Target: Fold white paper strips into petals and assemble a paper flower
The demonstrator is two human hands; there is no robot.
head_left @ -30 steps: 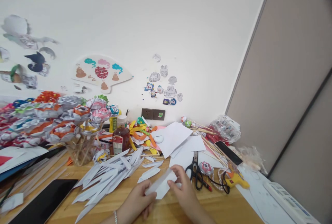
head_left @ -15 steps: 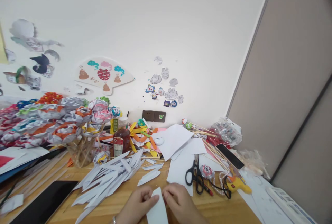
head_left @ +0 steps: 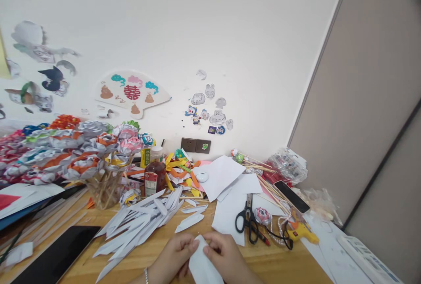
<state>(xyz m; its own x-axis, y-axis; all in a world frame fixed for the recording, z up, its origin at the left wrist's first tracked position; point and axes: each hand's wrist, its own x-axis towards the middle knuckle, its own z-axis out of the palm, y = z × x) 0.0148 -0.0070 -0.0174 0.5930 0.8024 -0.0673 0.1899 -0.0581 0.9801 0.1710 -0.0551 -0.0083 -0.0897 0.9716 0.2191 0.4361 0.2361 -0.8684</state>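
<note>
Both my hands meet at the bottom middle of the wooden table [head_left: 283,266]. My left hand [head_left: 173,260] and my right hand [head_left: 226,257] pinch the top end of a folded white paper piece [head_left: 204,266] between fingers and thumbs; the sheet hangs toward me. Just beyond my left hand lies a fanned heap of pointed white paper strips [head_left: 141,222]. A single pointed strip [head_left: 189,221] lies right above my fingers. Black scissors [head_left: 248,222] rest on white sheets [head_left: 230,196] to the right of my right hand.
A yellow glue gun [head_left: 299,231], a small paper rose [head_left: 262,215], a phone [head_left: 291,196] and bamboo skewers [head_left: 263,174] lie at the right. A glass of paper flowers [head_left: 98,161], a brown bottle [head_left: 154,177] and a black tablet [head_left: 55,255] stand at the left.
The paper piece went from a flat slant between my hands to hanging toward me; both hands pulled nearer and closer together, pinching its top end.
</note>
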